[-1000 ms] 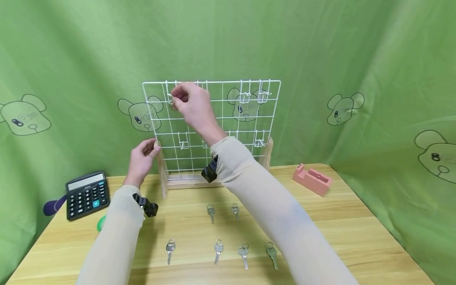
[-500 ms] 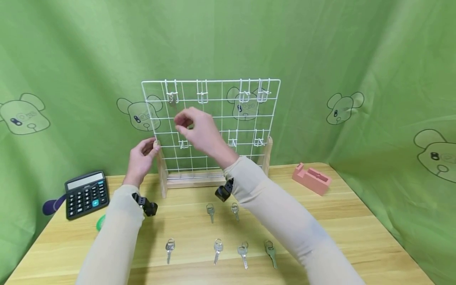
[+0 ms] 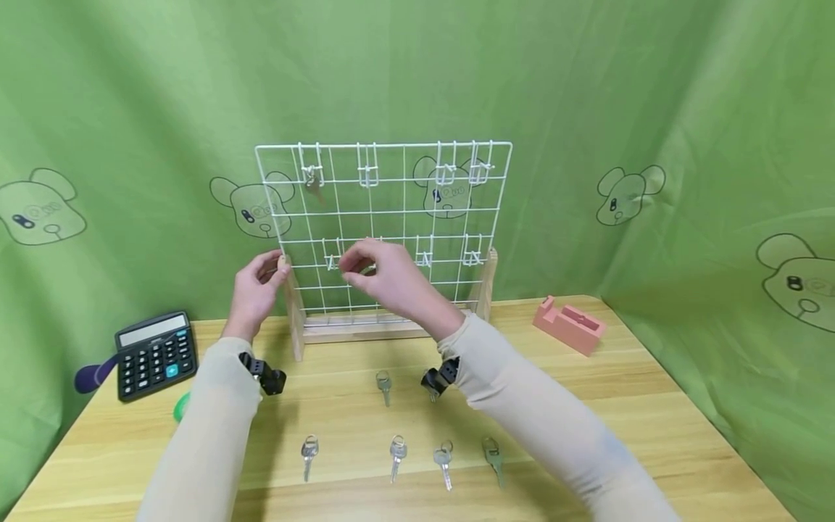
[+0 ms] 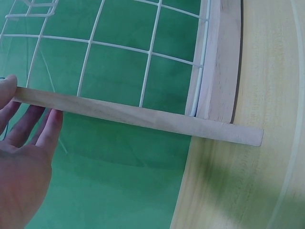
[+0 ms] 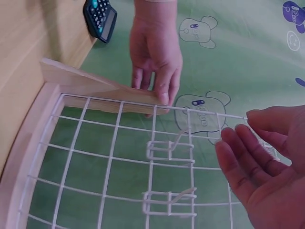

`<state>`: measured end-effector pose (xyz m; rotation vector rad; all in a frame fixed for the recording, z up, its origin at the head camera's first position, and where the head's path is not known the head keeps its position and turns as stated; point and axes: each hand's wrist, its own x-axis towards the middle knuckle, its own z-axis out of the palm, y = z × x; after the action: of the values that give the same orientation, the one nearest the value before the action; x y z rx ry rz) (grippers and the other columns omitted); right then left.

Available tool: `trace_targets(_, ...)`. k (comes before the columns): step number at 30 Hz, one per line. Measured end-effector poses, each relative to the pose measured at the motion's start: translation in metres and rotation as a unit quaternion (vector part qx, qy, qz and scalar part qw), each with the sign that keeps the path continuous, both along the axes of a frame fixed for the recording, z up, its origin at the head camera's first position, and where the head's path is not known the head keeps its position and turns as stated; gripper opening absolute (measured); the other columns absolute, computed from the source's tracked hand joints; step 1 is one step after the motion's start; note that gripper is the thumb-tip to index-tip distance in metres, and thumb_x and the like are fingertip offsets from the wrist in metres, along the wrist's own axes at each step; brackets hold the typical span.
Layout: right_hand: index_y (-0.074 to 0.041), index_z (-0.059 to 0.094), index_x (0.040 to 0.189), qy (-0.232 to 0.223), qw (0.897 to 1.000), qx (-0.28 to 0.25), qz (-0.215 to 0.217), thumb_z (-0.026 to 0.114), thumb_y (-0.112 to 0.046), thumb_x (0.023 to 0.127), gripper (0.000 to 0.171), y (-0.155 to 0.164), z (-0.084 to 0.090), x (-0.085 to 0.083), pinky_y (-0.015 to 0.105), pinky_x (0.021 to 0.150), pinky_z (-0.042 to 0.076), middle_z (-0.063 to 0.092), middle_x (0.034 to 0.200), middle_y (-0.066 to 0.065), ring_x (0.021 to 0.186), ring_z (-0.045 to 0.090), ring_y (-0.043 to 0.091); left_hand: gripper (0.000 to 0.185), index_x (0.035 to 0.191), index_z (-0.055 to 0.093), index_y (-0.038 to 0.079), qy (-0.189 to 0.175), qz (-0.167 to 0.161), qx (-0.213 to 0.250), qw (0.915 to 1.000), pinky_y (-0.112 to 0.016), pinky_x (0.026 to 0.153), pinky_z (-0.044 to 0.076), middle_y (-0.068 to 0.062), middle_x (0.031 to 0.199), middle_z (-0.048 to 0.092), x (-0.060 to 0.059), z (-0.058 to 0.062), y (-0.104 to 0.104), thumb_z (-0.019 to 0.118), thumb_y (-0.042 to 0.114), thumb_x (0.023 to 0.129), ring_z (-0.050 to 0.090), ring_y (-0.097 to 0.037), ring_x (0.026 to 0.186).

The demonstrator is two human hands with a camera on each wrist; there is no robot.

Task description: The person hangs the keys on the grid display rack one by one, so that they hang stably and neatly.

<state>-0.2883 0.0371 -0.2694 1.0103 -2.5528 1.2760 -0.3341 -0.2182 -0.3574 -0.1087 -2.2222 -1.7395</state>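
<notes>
Left hand (image 3: 254,296) pinches pale wooden upright (image 4: 138,116) of white wire grid (image 3: 404,211); right hand (image 3: 394,279) before grid, grip slack. Metal key (image 3: 313,182) hangs upper left.

seven ringed metal keys (image 3: 398,451) showing | eight white wire hooks (image 3: 368,177) hanging | one white wire grid (image 3: 404,211) standing | one black calculator (image 3: 156,357) lying | one pink tape dispenser (image 3: 570,328) sitting

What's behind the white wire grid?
Through the white wire grid you can see a green curtain with cartoon animal faces on it. The right hand covers one patch, and the curtain hides anything farther back.
</notes>
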Motion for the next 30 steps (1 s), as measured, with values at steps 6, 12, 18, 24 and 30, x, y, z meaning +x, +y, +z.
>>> trace_targets(6,-0.007,0.069,0.105,-0.034,0.999,0.016,-0.007,0.068,-0.005,0.092,0.014,0.012,-0.017,0.004,0.020,0.080,0.054,0.067,0.097,-0.001,0.089,0.063,0.013,0.048,0.143,0.046,0.003,-0.003,0.000,-0.002,1.0000,-0.037,0.109,0.040,-0.017,0.142,0.050,0.001,0.000,-0.001,0.060,0.018,0.099,0.047,-0.030,0.129)
trace_targets(12,-0.007,0.070,0.103,-0.053,0.998,0.034,-0.005,0.069,-0.005,0.091,0.013,0.024,-0.033,0.004,0.022,0.079,0.055,0.068,0.096,0.000,0.088,0.064,0.014,0.049,0.143,0.046,0.004,-0.006,0.001,-0.002,1.0000,-0.037,0.109,0.040,-0.017,0.142,0.050,0.001,0.001,-0.001,0.060,0.020,0.099,0.047,-0.030,0.129)
trace_targets(18,-0.008,0.070,0.105,-0.069,0.996,0.060,0.002,0.069,-0.006,0.091,0.014,0.034,-0.050,0.002,0.023,0.079,0.055,0.067,0.098,0.000,0.092,0.063,0.015,0.048,0.144,0.046,0.004,-0.003,0.000,-0.006,1.0000,-0.037,0.109,0.040,-0.018,0.141,0.050,0.001,0.001,-0.001,0.059,0.020,0.100,0.047,-0.030,0.128)
trace_targets(24,-0.006,0.070,0.106,-0.061,0.994,0.090,0.013,0.069,-0.005,0.090,0.016,0.042,-0.073,-0.004,0.025,0.081,0.054,0.068,0.099,0.002,0.093,0.062,0.013,0.049,0.144,0.046,0.004,-0.007,0.002,-0.010,0.9999,-0.037,0.109,0.040,-0.017,0.142,0.050,0.001,0.001,-0.002,0.059,0.021,0.100,0.047,-0.030,0.129)
trace_targets(30,-0.006,0.071,0.105,-0.061,0.989,0.128,0.034,0.070,-0.004,0.089,0.016,0.048,-0.098,-0.007,0.025,0.082,0.054,0.069,0.098,-0.001,0.092,0.063,0.013,0.049,0.145,0.045,0.005,-0.008,0.004,-0.012,0.9999,-0.037,0.109,0.040,-0.017,0.143,0.049,0.001,0.001,-0.001,0.059,0.021,0.100,0.047,-0.030,0.129)
